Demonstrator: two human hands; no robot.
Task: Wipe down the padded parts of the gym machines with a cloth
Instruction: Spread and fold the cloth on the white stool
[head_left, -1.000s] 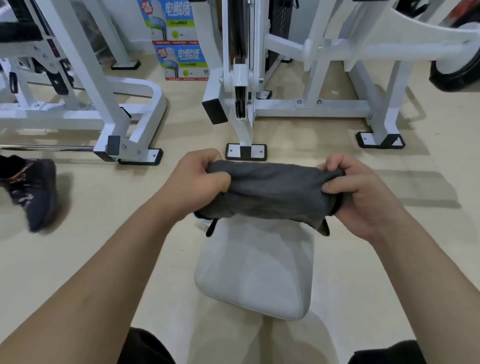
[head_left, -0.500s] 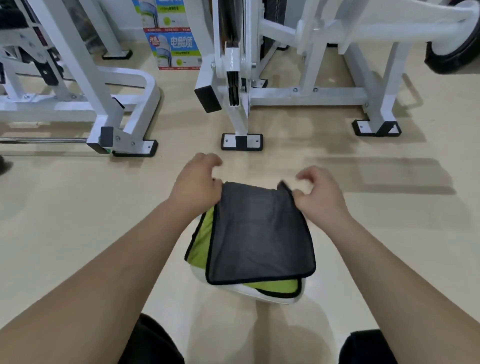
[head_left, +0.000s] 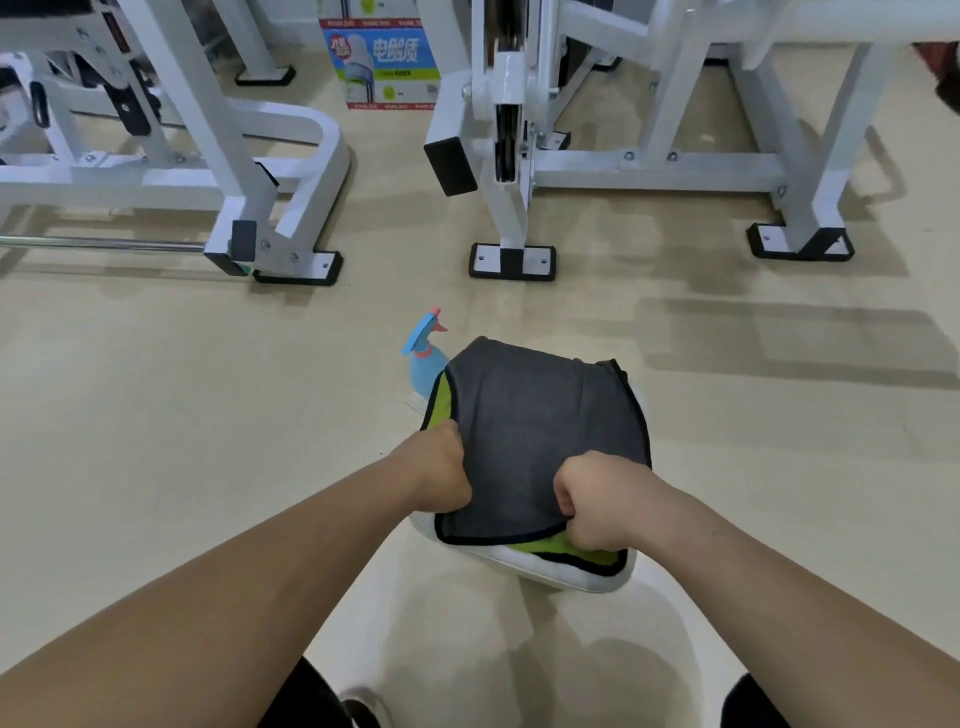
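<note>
**Both hands grip a cloth spread over a white seat pad**

At the very bottom of the view are the person's dark-clad knees (head_left: 306, 696), one at each side. Two bare forearms reach away from them toward the middle of the scene.

The left hand (head_left: 441, 467) is curled into a fist and bunches the near-left edge of the cloth (head_left: 540, 426). The right hand (head_left: 597, 504) is also a closed fist, pinching the near-right edge, and it sits slightly nearer than the left.

The cloth is dark grey on top, with a lime-green layer showing at its left and near edges. It is draped over a white padded seat (head_left: 571, 569) and hides all of it except the near rim.

The pad's long axis runs roughly near to far. Nearly the whole cloth lies on the far side of the fists, so a wiping stroke would probably run along that axis, with both hands starting level at the near end.

Just beyond the cloth's far-left corner, a light blue spray bottle (head_left: 426, 358) with a pink nozzle stands on the beige floor (head_left: 156, 415).

Farther off are white gym machine frames (head_left: 511, 156) with black feet, a steel bar (head_left: 104, 242) at far left, and a printed box (head_left: 382, 62).
</note>
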